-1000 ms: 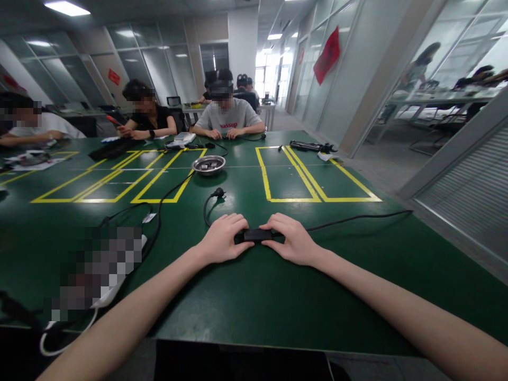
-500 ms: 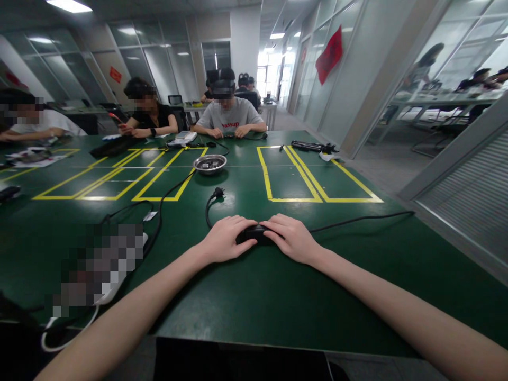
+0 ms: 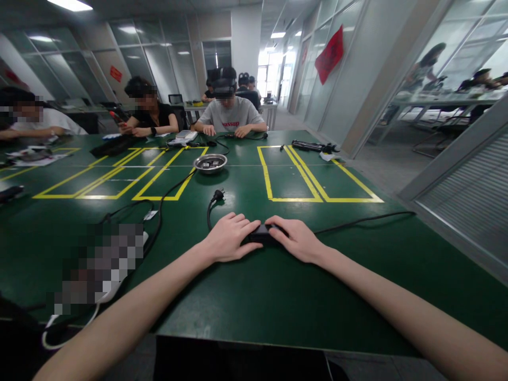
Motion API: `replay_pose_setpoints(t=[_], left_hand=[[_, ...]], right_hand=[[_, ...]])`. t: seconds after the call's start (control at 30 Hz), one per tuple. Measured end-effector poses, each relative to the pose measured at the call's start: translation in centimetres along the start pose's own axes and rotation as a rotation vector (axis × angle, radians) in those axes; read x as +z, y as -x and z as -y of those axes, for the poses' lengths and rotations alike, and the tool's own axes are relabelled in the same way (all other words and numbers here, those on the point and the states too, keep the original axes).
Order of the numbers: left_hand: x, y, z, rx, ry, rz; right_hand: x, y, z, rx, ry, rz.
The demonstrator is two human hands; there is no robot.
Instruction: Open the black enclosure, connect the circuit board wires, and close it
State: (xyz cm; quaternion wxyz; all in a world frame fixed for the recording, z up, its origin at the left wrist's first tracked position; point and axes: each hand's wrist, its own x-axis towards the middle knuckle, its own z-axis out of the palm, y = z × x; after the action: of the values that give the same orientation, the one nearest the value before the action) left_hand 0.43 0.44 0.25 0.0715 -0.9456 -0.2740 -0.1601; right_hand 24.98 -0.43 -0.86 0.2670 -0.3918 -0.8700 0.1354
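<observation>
Clasping black block (image 3: 260, 233), both hands' fingers (image 3: 251, 228) part-open

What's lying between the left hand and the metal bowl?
The head view shows a black plug, its cable curving toward the left hand.

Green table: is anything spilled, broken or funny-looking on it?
No spill or break shows on the green table. The plug lies loose, its prongs bare. The metal bowl sits upright. The blurred white-edged thing I can't check.
</observation>
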Motion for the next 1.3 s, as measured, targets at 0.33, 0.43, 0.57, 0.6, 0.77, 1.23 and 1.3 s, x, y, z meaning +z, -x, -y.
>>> replay_pose_setpoints(t=[0.33, 0.43, 0.57, 0.6, 0.77, 1.23, 1.3], left_hand=[[0.0, 0.0, 0.1, 0.007, 0.178, -0.068], [0.3, 0.1, -0.2, 0.012, 0.178, -0.081], [0.2, 0.1, -0.4, 0.001, 0.167, -0.041], [0.1, 0.1, -0.5, -0.005, 0.168, -0.037], [0.1, 0.1, -0.7, -0.053, 0.148, -0.050], [-0.6, -0.1, -1.4, 0.146, 0.086, -0.102], [-0.9, -0.2, -1.4, 0.115, 0.074, -0.159]], right_hand=[[-0.8, -0.1, -0.3, -0.276, 0.233, 0.076], [-0.7, -0.1, -0.1, -0.263, 0.225, 0.048], [-0.8, 0.1, 0.0, -0.280, 0.207, 0.028], [-0.8, 0.1, 0.0, -0.281, 0.221, 0.035], [-0.9, 0.1, 0.3, -0.279, 0.258, 0.029], [-1.8, 0.2, 1.1, 0.343, -1.038, 0.520], [-1.7, 0.0, 1.0, 0.362, -1.064, 0.427]])
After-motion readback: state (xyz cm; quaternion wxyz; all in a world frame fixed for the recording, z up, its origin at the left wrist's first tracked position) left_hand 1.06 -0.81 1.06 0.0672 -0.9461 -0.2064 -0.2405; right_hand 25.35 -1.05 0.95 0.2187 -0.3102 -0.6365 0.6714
